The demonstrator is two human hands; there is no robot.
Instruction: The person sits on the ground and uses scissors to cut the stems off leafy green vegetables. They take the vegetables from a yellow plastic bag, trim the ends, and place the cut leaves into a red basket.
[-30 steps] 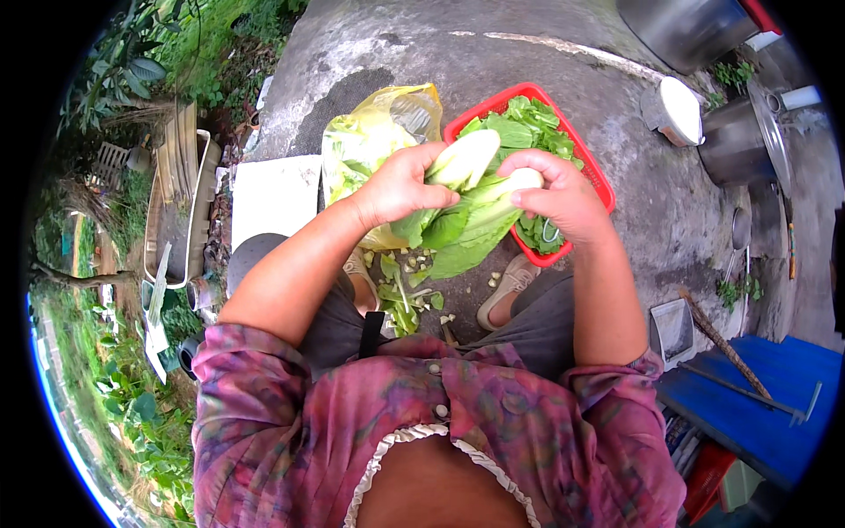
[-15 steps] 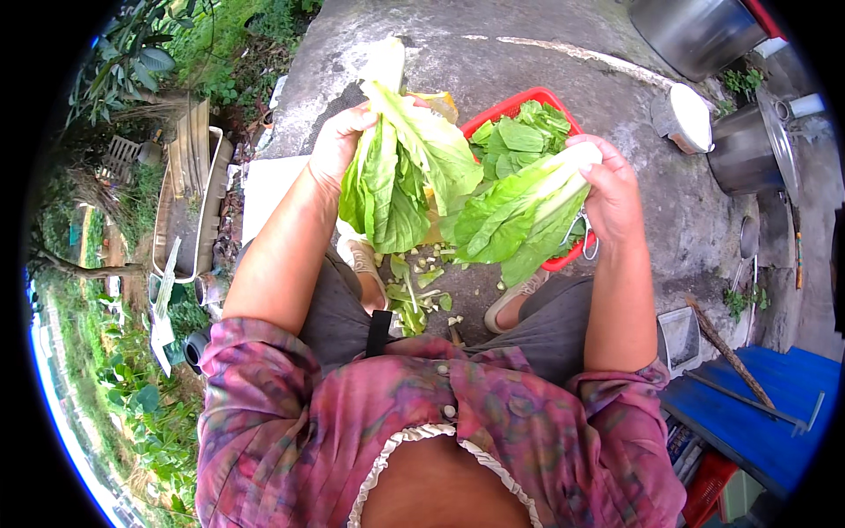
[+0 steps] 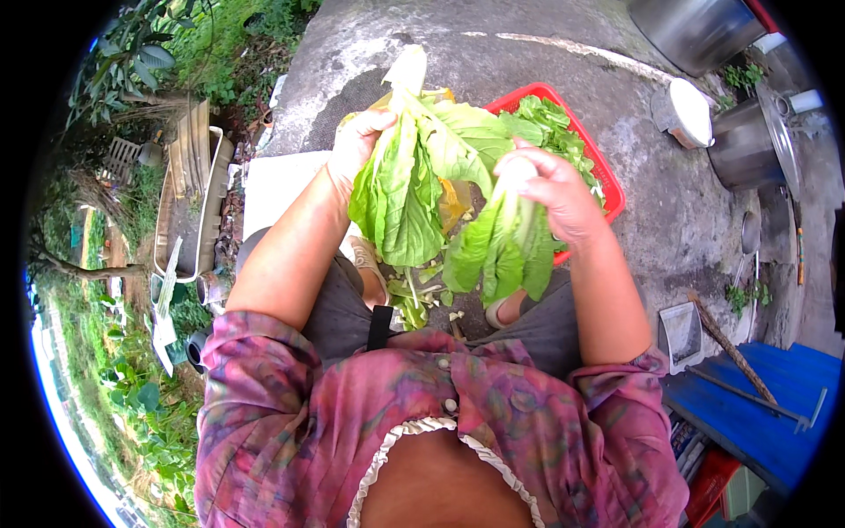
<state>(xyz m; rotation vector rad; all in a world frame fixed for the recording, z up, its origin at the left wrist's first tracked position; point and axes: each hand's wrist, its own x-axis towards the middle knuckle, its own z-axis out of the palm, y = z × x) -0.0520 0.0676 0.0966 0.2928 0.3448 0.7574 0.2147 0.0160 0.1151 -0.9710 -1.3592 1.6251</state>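
Observation:
My left hand [image 3: 359,141] grips a bunch of leafy greens [image 3: 407,180] by its pale stalks, the broad leaves hanging down toward my lap. My right hand [image 3: 553,189] holds a second, smaller bunch of green leaves [image 3: 503,251] by the white stem end, leaves drooping. The two bunches hang side by side, a little apart, above my knees. Behind them sits a red plastic basket [image 3: 609,189] with more cut greens [image 3: 550,123] in it. A yellow plastic bag [image 3: 453,202] shows between the bunches.
Trimmed leaf scraps [image 3: 414,304] lie on the concrete ground between my feet. A white board [image 3: 277,189] lies at my left. Metal pots [image 3: 748,145] and a white lid [image 3: 691,110] stand at the right, a blue tarp [image 3: 766,414] lower right, plants along the left.
Both hands pulled the one head of greens apart into two bunches; the left bunch rose, then both hands drew closer together, leaves hanging lower.

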